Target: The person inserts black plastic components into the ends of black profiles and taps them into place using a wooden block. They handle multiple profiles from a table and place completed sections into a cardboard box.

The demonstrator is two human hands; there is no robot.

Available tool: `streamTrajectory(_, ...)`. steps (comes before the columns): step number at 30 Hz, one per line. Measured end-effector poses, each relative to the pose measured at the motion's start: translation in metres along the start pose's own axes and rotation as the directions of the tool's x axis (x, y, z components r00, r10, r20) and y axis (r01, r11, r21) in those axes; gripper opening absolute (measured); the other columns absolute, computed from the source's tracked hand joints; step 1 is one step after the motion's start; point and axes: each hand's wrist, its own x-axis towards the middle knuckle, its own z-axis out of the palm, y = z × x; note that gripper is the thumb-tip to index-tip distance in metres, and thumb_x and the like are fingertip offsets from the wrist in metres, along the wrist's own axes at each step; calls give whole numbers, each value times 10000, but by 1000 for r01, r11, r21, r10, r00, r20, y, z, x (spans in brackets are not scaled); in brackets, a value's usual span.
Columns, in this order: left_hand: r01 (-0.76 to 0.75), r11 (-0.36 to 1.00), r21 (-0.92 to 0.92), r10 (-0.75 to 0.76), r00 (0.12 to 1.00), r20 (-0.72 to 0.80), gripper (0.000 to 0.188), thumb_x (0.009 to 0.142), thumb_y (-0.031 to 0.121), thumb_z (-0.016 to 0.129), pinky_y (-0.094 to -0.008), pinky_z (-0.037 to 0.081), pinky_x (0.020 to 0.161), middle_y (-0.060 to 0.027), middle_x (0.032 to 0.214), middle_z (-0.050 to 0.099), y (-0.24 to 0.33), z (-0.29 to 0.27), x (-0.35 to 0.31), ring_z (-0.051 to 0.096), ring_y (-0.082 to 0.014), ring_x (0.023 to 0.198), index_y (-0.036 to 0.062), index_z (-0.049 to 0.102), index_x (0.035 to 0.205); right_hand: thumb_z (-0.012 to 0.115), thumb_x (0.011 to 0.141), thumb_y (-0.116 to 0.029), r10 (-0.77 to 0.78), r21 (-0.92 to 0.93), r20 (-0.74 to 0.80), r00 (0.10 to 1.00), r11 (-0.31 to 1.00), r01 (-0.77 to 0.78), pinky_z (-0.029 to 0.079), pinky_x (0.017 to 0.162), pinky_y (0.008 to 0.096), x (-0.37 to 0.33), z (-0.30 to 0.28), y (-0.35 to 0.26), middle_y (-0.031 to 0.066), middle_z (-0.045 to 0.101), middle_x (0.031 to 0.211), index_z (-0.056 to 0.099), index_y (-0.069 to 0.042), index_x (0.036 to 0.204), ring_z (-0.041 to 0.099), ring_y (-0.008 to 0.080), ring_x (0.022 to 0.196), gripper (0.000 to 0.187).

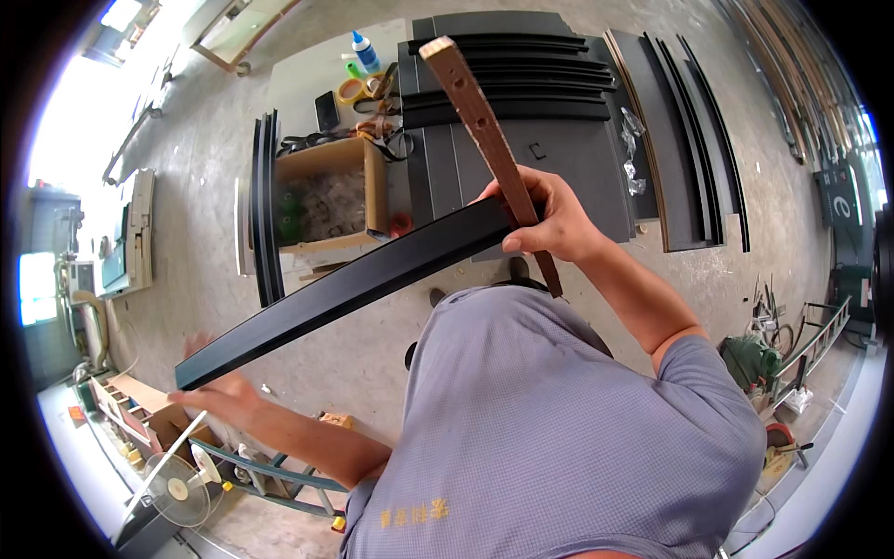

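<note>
A long black profile bar [354, 275] slants across in front of my body, its far-right end up and its left end low. My right hand [563, 219] is closed round a brown wooden strip [484, 121] with holes in it, thumb over the strip, where it crosses the bar's right end. Fingers behind the strip are partly hidden, and the hand also seems to support the bar there. At the bar's left end is my left hand [228, 399], smeared by motion. Its fingers show above the bar and its thumb below; whether it grips is unclear.
Ahead stands a worktop with black panels [456, 172] and stacked black profiles [521, 88]. An open cardboard box [376, 191] holds clear plastic bits; a phone [327, 111], tape [350, 89] and a glue bottle [366, 51] lie beyond. A fan [179, 488] stands lower left.
</note>
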Motion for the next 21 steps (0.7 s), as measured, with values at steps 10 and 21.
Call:
streamTrajectory(10,-418,703,575,-674,-138,725,744,784,152,864,-373,542,830,-147,938,689,-40,114,-207,640,-243,823,2,533,1434,935,800,-237,98,-291,90,991,954,-68,499,776,279,27,23,30,8,657,909,700,-17,1113,577,92,856,449)
streamTrajectory(21,-54,877,477,-469,121,875,387,824,303,789,-289,351,588,4,726,467,-99,48,-193,396,-113,658,20,544,922,850,830,-227,3,-930,22,1000,366,20,562,866,473,-21,-101,112,113,647,1081,671,-69,1296,674,348,1005,524)
